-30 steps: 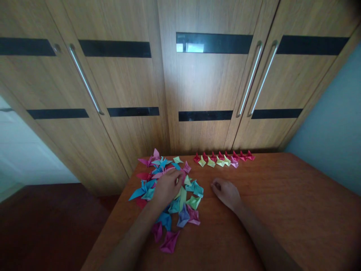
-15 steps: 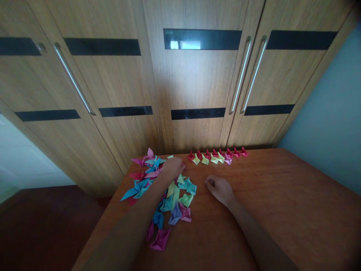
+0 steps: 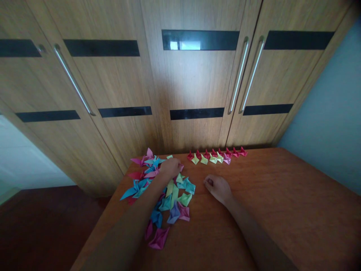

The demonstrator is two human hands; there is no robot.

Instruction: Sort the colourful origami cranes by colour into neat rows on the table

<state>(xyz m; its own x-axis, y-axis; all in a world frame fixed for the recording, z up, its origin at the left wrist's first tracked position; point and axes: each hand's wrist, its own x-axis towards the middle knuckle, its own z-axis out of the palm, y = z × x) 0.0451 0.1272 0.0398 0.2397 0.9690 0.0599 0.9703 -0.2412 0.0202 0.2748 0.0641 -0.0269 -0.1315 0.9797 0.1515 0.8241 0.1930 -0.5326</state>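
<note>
My left hand [image 3: 170,168] reaches into the far part of a colourful pile of folded paper. Its fingers are closed on a pink origami piece [image 3: 181,167], which pokes out by the fingertips; the rest of it is hidden. Under and beside my left forearm lie origami cranes, among them a blue one [image 3: 132,191], with a teal folded piece [image 3: 190,186], a purple one [image 3: 174,213] and a magenta one [image 3: 159,238] nearer me. My right hand [image 3: 219,188] rests on the table right of the pile, fingers curled in, no object visible in it.
At the table's back edge stands a row of red folded pieces [image 3: 228,152], with several pale yellow ones [image 3: 204,159] and a pink one [image 3: 226,159] in front. Behind the wooden table [image 3: 270,203] rises a wardrobe [image 3: 194,82] with metal handles; a blue wall [image 3: 324,113] is on the right.
The view has shifted very slightly. My left hand has moved barely, still at the pink piece; my right hand and the paper rows stay as they were.
</note>
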